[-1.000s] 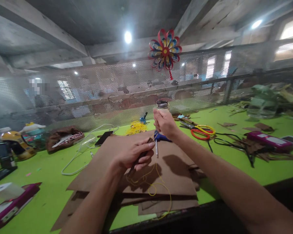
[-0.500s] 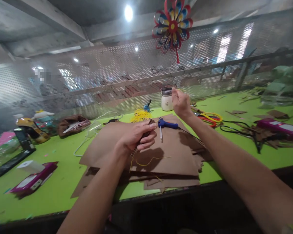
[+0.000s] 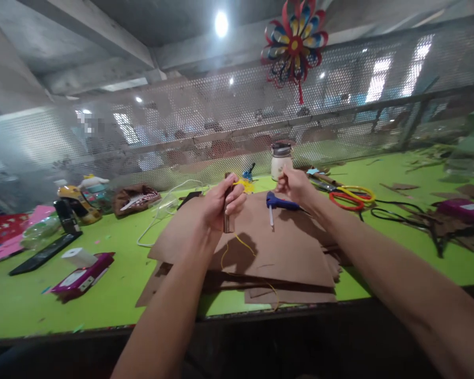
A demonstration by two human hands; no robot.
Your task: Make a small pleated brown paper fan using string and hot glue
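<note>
My left hand (image 3: pixel 224 202) is closed round a narrow, upright brown cardboard piece (image 3: pixel 229 225), above a stack of brown cardboard sheets (image 3: pixel 288 247). A thin yellow string (image 3: pixel 244 244) hangs below that hand and trails over the top sheet. To the right, my right hand (image 3: pixel 294 184) is raised with its fingers pinched together; what is between them, if anything, is too small to make out. Just beneath it a blue glue gun (image 3: pixel 281 202) lies on the cardboard. Behind my left fingers, a yellow shredded bundle (image 3: pixel 245 185) shows in part.
A white jar (image 3: pixel 281 163) stands behind the cardboard. Scissors with red and yellow handles (image 3: pixel 353 196) and black cable (image 3: pixel 398 210) lie right. A purple power strip (image 3: pixel 82 276), a black phone stand (image 3: pixel 43 255) and a brown pouch (image 3: pixel 136 200) are left. Perforated mesh (image 3: pixel 189 131) borders the green table.
My right hand has come down from beside the jar's lid to just above the glue gun. My left hand has turned the cardboard piece more upright. The view has shifted slightly left.
</note>
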